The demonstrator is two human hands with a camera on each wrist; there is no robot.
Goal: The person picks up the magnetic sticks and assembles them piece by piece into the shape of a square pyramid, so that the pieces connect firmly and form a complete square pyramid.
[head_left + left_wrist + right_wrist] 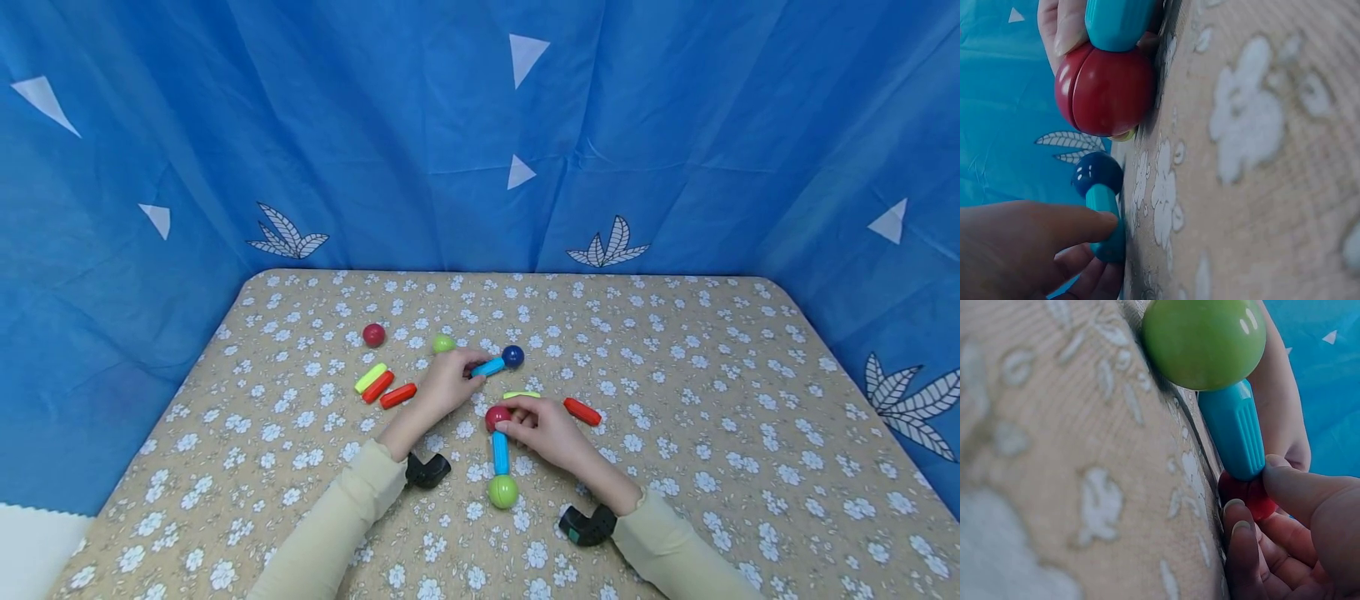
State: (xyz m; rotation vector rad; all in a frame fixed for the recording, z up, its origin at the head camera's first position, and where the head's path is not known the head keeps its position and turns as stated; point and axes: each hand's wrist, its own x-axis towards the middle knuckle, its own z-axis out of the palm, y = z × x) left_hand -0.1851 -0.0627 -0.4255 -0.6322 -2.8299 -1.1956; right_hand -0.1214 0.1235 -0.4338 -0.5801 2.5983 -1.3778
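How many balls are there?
5: a red ball at far left, a green ball beyond the left hand, a blue ball on that hand's stick, another red ball in the right hand, another green ball in front. Hands may hide more.

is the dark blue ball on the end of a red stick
No, the head view shows the dark blue ball at the end of a light blue stick.
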